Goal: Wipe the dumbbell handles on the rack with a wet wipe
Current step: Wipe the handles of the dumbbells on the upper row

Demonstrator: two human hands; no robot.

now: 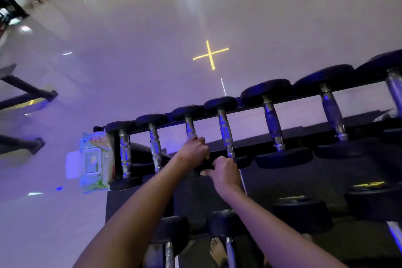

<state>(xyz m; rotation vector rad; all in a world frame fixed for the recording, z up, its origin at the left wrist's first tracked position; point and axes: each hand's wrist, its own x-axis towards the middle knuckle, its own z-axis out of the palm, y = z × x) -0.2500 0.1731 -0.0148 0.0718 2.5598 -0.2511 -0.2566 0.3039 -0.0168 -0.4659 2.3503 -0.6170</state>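
left hand (193, 147) fingers clamped round third dumbbell handle (189, 127) on top rack (252, 148); right hand (225, 173) curled, thumb out, just beside fourth handle (226, 135) near end, grip unclear; wipe in either hand: can't tell; wipes pack (94, 162) at rack's left end

The black round rubber dumbbell heads (266, 91) are finished matt. The silver metal dumbbell handles (226, 132) are streaked with blue-violet reflections. The metal rack (169, 126) is painted black. The soft wet-wipe pack (95, 163) is printed green and white. The glossy pale floor (130, 61) is washed violet and marked with a yellow cross (210, 55).
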